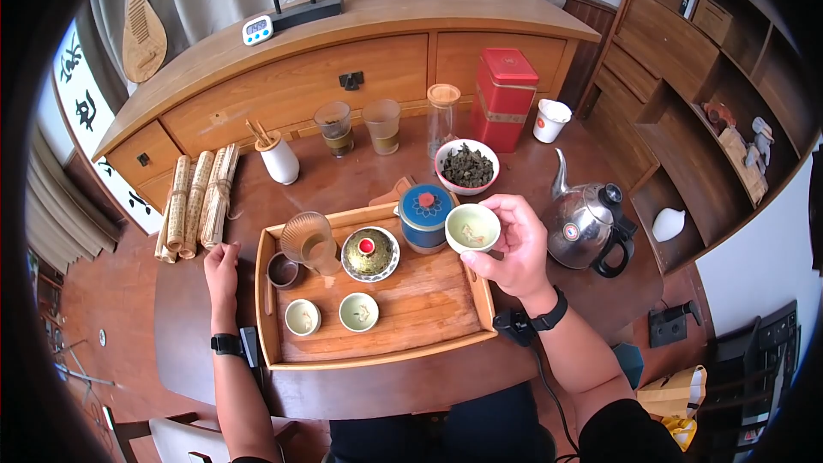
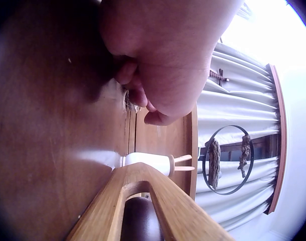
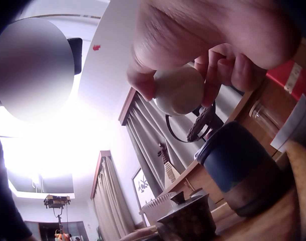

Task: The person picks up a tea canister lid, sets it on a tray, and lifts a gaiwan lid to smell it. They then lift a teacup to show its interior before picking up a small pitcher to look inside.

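My right hand [image 1: 513, 249] pinches a small pale green cup [image 1: 472, 228] between thumb and fingers, raised over the right part of the wooden tray [image 1: 411, 359]. In the right wrist view the cup [image 3: 179, 90] hangs above a blue lidded jar [image 3: 239, 168]. Two similar cups [image 1: 303, 317] [image 1: 358, 312] stand at the tray's front left. Behind them are a lidded patterned bowl [image 1: 370, 254], a glass pitcher [image 1: 309, 243] and a small dark cup [image 1: 283, 271]. My left hand [image 1: 222, 273] rests on the table left of the tray, its fingers loosely curled and holding nothing.
A steel kettle [image 1: 586, 227] stands right of the tray. Behind the tray are a bowl of dark leaves [image 1: 466, 166], a red tin [image 1: 506, 101], a glass jar [image 1: 441, 124], two glasses [image 1: 334, 129] [image 1: 381, 127] and a white holder [image 1: 279, 160]. Bamboo scrolls [image 1: 199, 201] lie at the left.
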The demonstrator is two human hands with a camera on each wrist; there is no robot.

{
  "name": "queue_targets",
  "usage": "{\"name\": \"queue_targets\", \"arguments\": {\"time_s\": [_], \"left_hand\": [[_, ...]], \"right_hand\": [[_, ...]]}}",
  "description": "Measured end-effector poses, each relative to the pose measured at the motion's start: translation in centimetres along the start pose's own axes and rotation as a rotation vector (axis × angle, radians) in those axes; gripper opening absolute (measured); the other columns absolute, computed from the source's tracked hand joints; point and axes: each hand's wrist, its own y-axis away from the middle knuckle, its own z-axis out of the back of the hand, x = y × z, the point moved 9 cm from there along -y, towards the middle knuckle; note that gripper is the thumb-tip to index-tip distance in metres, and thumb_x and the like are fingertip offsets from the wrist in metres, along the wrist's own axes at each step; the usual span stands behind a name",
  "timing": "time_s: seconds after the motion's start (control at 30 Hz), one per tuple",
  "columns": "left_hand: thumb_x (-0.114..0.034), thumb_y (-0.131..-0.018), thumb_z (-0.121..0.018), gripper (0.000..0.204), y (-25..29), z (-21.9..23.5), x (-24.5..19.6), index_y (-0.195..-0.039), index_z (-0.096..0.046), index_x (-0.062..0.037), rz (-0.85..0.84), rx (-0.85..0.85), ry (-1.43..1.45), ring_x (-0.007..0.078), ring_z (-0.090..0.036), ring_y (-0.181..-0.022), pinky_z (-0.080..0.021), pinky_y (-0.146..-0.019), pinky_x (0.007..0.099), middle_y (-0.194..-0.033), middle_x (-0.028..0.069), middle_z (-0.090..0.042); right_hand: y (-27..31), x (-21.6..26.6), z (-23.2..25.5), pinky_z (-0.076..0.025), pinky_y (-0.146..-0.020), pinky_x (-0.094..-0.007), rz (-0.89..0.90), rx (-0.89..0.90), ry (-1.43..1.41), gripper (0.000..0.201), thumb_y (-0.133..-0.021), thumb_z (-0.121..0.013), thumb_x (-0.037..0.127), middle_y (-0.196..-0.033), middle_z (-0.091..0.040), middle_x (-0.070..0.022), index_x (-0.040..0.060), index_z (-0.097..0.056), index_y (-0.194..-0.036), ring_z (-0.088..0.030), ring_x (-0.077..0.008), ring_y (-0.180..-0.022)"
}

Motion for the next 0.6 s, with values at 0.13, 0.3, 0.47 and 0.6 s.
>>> {"name": "queue_targets", "arguments": {"time_s": [0.13, 0.3, 0.47, 0.6], "left_hand": [[-0.018, -0.097, -0.068, 0.035, 0.03, 0.04, 0.10, -0.067, -0.051, -0.0106, 0.013, 0.006, 0.008, 0.0039, -0.038, -0.065, -0.029, -0.062, 0.0247, -0.067, -0.0074, -0.046], [-0.022, -0.096, -0.067, 0.032, -0.15, 0.12, 0.36, -0.069, -0.054, -0.0111, 0.008, 0.002, -0.010, 0.0049, -0.040, -0.064, -0.031, -0.061, 0.0248, -0.067, -0.0069, -0.047], [-0.022, -0.096, -0.067, 0.032, -0.14, 0.08, 0.35, -0.069, -0.054, -0.0113, 0.003, 0.007, 0.004, 0.0048, -0.040, -0.064, -0.031, -0.061, 0.0249, -0.067, -0.0069, -0.047], [-0.018, -0.096, -0.068, 0.035, 0.22, -0.01, -0.16, -0.067, -0.051, -0.0098, 0.025, -0.012, 0.019, 0.0041, -0.038, -0.065, -0.030, -0.062, 0.0251, -0.066, -0.0071, -0.046]], "right_hand": [[0.03, 0.18, 0.01, -0.044, -0.064, -0.0144, -0.022, 0.027, -0.032, 0.055, -0.075, -0.087, 0.011, -0.102, -0.070, -0.0034, 0.0013, -0.055, -0.119, -0.062, -0.0014, -0.085], [0.12, -0.02, -0.17, -0.054, -0.080, -0.0204, -0.071, 0.071, -0.123, 0.059, -0.077, -0.086, 0.008, -0.112, -0.068, -0.0076, 0.0008, -0.051, -0.124, -0.067, -0.0096, -0.102], [0.09, 0.23, -0.37, -0.056, -0.091, -0.0267, -0.077, 0.098, -0.152, 0.063, -0.076, -0.087, 0.005, -0.117, -0.066, -0.0095, 0.0007, -0.049, -0.126, -0.066, -0.0133, -0.108], [0.20, 0.43, -0.64, -0.056, -0.098, -0.0316, -0.062, 0.115, -0.177, 0.067, -0.075, -0.089, 0.005, -0.120, -0.063, -0.0104, 0.0010, -0.048, -0.127, -0.066, -0.0161, -0.112]]}}
